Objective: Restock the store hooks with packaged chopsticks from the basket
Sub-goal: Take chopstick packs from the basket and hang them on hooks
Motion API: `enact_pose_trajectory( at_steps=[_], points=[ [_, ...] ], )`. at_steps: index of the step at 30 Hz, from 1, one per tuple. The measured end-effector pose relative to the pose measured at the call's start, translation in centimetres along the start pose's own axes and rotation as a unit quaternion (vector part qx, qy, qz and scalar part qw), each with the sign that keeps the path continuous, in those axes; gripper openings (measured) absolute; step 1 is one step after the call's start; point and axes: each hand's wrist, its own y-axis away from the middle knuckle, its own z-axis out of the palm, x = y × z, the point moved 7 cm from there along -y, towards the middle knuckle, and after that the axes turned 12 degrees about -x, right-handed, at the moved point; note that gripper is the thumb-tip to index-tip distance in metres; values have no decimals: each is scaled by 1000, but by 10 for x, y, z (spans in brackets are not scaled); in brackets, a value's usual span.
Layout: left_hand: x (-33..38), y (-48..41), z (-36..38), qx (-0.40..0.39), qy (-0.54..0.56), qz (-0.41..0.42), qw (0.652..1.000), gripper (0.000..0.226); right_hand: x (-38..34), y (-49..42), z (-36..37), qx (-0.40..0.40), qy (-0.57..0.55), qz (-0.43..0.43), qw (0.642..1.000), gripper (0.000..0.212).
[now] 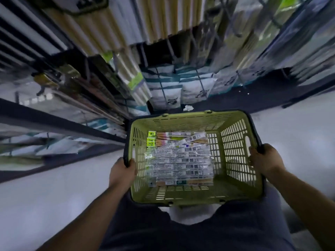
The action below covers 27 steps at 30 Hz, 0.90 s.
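My left hand (121, 172) and right hand (262, 160) each grip the basket (181, 120) rim — chopstick packs (179, 163) lie crosswise between them, ends pointing hand to hand — closer to my left.

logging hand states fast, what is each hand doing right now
left hand: closed, gripping the left rim of the green basket.
right hand: closed, gripping the right rim of the same basket.
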Motion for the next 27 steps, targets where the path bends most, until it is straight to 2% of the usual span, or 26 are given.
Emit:
enact_pose_trajectory(
  at_steps=[6, 12, 18, 27],
  points=[
    [-74, -66, 73, 22, 43, -61, 997, 31, 18, -95, 86, -55, 99, -44, 993, 27],
    [-138, -153, 155, 49, 103, -107, 988, 30, 43, -195, 174, -83, 141, -73, 984, 20],
    [-166, -215, 211, 79, 122, -93, 985, 29, 74, -264, 220, -63, 158, -94, 981, 24],
    [-176, -236, 232, 132, 134, -33, 982, 28, 83, -284, 239, -20, 142, -88, 986, 31]
  ],
)
